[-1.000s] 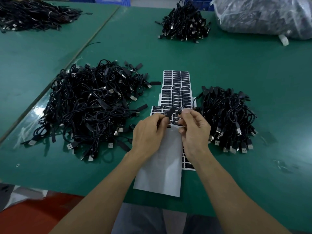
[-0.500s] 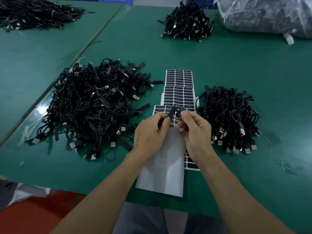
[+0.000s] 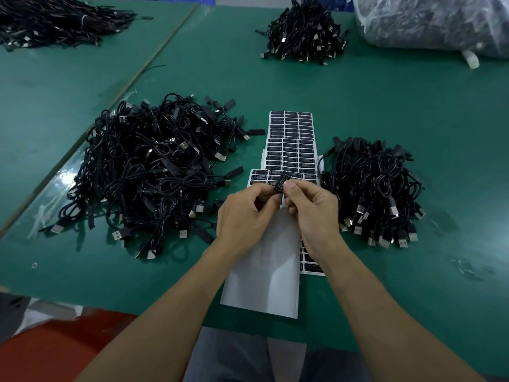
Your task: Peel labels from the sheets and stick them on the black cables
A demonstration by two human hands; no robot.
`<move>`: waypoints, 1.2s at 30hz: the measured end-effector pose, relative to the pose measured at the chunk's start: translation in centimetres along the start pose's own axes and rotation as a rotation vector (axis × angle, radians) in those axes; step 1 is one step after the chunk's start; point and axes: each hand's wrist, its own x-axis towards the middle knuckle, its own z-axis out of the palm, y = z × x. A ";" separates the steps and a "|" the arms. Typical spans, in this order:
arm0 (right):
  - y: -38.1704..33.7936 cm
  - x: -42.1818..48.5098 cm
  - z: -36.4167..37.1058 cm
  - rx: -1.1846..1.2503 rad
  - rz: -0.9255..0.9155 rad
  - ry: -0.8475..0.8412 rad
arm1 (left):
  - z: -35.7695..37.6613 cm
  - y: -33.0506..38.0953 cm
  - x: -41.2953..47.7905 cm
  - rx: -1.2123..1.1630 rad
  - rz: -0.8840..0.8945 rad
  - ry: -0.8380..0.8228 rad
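Green table [image 3: 385, 92]: I see it filling most of the frame.
Left hand [image 3: 245, 216]: centre of the frame, fingers curled, thumb and fingertips pinching the cable piece from the left.
Right hand [image 3: 314, 213]: just beside the left hand, fingers curled, thumb and forefinger pinching the same piece from the right.
Cable piece [image 3: 281, 182]: small and black, held between both hands above the sheets; a label [image 3: 279, 185] with white print shows on its face. I cannot tell whether it is fully stuck down.
Label sheets [image 3: 290, 144]: overlapping, running from under my view of the hands up toward centre frame.
White sheet [image 3: 264, 271]: bare, below the wrists, lower centre.
Big cable pile [image 3: 154, 172]: left of centre.
Smaller cable pile [image 3: 374, 188]: right of centre, just beside the sheets.
Far cable pile [image 3: 303, 31]: top centre.
Plastic bag [image 3: 440, 20]: upper right corner.
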 end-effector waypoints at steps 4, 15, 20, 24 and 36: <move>0.1 0.0 0.2 -0.034 -0.031 0.011 | -0.3 0.3 -0.1 -0.084 -0.021 -0.017; 0.8 -0.2 0.1 -0.103 -0.108 0.034 | -0.4 0.5 -0.1 -0.122 -0.053 -0.046; 0.8 -0.3 0.2 -0.145 -0.139 0.052 | -0.5 0.5 0.0 -0.173 -0.069 -0.055; 0.8 -0.3 0.2 -0.158 -0.142 0.045 | -0.5 0.4 0.0 -0.188 -0.052 -0.057; 1.0 -0.4 0.3 -0.237 -0.239 0.045 | -0.8 0.6 0.1 -0.231 -0.060 -0.065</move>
